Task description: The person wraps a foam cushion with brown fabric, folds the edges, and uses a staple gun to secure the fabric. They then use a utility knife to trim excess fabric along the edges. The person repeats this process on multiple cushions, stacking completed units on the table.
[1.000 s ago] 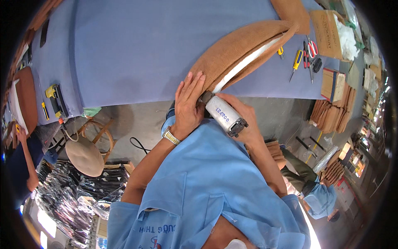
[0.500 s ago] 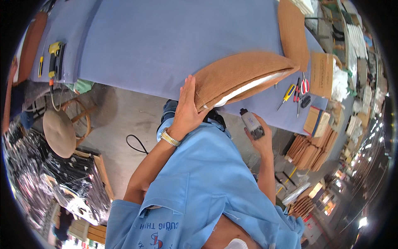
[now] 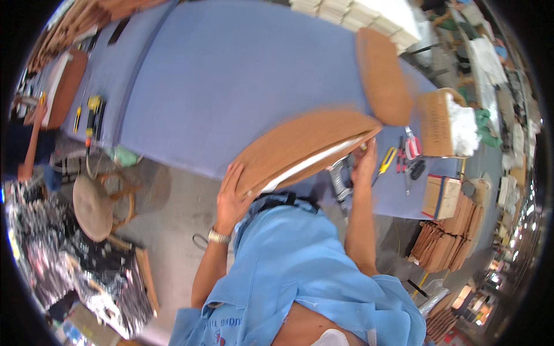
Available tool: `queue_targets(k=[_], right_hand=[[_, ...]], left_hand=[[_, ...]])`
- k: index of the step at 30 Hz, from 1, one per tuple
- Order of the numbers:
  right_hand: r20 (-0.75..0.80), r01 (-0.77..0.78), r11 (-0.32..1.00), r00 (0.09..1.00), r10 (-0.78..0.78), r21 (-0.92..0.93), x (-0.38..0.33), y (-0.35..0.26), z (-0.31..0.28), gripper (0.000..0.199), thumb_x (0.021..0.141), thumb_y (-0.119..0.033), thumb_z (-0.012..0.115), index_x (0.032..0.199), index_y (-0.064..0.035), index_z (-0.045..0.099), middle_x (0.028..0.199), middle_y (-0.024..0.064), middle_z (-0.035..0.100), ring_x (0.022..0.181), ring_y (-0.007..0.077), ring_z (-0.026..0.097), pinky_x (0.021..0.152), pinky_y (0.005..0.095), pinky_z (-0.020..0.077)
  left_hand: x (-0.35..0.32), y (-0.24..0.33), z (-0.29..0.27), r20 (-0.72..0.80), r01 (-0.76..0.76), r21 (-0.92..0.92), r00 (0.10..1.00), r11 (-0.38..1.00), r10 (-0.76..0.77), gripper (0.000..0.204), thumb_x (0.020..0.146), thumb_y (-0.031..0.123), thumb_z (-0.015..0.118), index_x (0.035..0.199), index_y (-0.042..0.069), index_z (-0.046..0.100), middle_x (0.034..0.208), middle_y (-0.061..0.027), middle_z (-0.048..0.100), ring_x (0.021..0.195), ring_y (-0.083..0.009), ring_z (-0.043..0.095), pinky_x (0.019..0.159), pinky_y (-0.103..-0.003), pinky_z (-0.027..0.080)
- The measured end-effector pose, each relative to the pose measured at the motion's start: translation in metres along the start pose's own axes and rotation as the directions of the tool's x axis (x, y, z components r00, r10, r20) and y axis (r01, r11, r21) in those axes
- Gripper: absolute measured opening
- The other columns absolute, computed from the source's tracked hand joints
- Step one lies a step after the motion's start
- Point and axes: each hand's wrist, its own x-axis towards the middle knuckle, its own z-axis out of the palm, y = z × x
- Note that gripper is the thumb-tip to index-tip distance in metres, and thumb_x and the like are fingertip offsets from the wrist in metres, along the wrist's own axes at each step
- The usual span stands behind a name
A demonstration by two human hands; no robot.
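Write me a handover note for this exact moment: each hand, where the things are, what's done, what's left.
Left hand: flat against the near end of the brown upholstered panel, steadying it on edge at the blue table.
Right hand: under the panel's raised far end, gripping a grey stapler-like tool.
Nearby: a second brown panel lies flat on the table; hand tools sit by a cardboard box.
Done: panel tilted up, white underside showing.
Left: cannot tell how far the edge is fastened.
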Motion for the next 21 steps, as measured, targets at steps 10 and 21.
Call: queue_targets(k=[10,21], right_hand=[[0.023,0.015,0.968,1.0,-0.021,0.25,0.007,-0.001,0.044,0.063,0.093,-0.02,0.078,0.148,-0.0097,0.047,0.133,0.0103,0.063,0.122,0.0249,0.062,0.101,0.0428,0.0541],[0.419,0.097,0.928,0.872,-0.253,0.36,-0.05,-0.125,0.134,0.072,0.086,0.006,0.075,0.151,-0.0054,0.046,0.137,0.011,0.063,0.121,0.0253,0.064,0.105,0.0411,0.0531]], left_hand=[[-0.02,-0.022,0.022,0.003,-0.094,0.033,0.996,0.995,0.094,0.086,0.076,0.026,0.09,0.148,0.0,0.052,0.155,-0.0229,0.05,0.149,-0.0441,0.04,0.122,-0.049,0.036],[0.002,0.011,-0.001,0.154,-0.188,-0.188,0.964,0.964,0.218,0.104,0.086,0.041,0.084,0.159,-0.007,0.029,0.166,-0.0284,0.031,0.154,-0.0411,0.031,0.124,-0.048,0.03]])
